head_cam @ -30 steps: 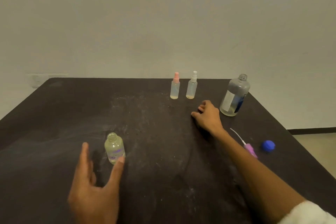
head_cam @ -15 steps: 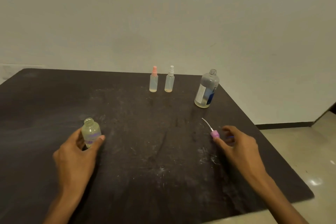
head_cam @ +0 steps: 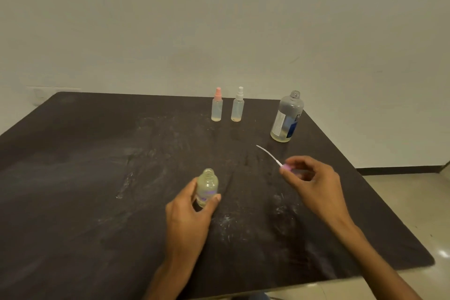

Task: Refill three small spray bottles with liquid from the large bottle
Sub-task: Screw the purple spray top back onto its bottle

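My left hand (head_cam: 192,209) grips the filled open bottle (head_cam: 207,186), right hand (head_cam: 310,179) pinching its sprayer (head_cam: 285,166); capping's left, two bottles (head_cam: 227,107) wait.

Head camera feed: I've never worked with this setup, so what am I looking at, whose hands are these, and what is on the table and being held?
There is no machine here: a person wears one wide-angle camera on the head, looking forward and down, so the hands you see are their own. The left hand grips an uncapped small bottle standing on the dark table. The right hand pinches a purple spray top, whose thin white tube points away. At the far edge stand two capped small bottles, a pink-topped spray bottle and a white-topped spray bottle, and to their right the large bottle, open, with a little liquid at the bottom.
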